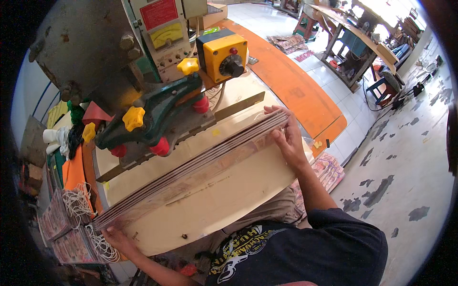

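Note:
A long stack of flat, layered printed sheets stands on edge, slanting across the cream work surface. At its near left end my left hand is closed on the lower corner, its fingertips partly hidden. My right hand grips the far right end, thumb on the near side and fingers behind. Just beyond the stack is a machine with a dark green clamp arm, yellow star knobs and red cylindrical pads. A metal straight bar runs under the arm, apart from the stack.
A yellow control box with a black dial sits on the machine. Orange board extends to the right. Printed bundles with white cords lie at the left. More printed pieces are beside my right forearm. A workbench stands farther back.

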A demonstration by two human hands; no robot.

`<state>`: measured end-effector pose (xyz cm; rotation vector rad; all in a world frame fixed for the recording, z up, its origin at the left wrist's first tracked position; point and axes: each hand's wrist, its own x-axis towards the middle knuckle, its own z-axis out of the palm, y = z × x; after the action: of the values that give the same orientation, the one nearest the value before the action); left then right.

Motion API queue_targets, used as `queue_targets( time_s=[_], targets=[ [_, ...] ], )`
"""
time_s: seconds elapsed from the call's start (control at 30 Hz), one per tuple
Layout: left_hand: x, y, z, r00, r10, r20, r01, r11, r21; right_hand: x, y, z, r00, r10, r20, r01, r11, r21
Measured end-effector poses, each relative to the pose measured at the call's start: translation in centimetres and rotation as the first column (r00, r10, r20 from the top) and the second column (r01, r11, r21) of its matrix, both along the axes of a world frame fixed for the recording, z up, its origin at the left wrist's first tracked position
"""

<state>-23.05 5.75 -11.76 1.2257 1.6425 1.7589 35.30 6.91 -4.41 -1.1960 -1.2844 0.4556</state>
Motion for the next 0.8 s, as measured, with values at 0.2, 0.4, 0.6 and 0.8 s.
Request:
queue_targets(
  time_s=[0.2, 0.4, 0.6, 0.8],
  targets=[
    [0.3, 0.3, -0.1, 0.991, -0.025, 0.135, 0.017, 0.998, 0.061, 0.3, -0.1, 0.0, 0.999, 0.029, 0.032, -0.028, 1.0, -0.014],
    [0.8, -0.1, 1.1, 0.982, 0.096, 0.161, -0.103, 0.994, 0.037, 0.4, 0.0, -0.1, 0.999, 0.007, 0.046, -0.007, 1.0, 0.004],
    [1.8, 0.2, 3.0, 0.994, 0.083, 0.069, -0.092, 0.986, 0.142, 1.0, 0.1, 0.2, 0.992, 0.002, 0.124, -0.007, 0.999, 0.039],
    [4.0, 0.3, 4.9, 1.0, -0.006, 0.007, 0.005, 0.981, 0.196, 0.7, 0.0, 0.6, 0.992, -0.015, 0.126, 0.006, 0.997, 0.071]
  ],
)
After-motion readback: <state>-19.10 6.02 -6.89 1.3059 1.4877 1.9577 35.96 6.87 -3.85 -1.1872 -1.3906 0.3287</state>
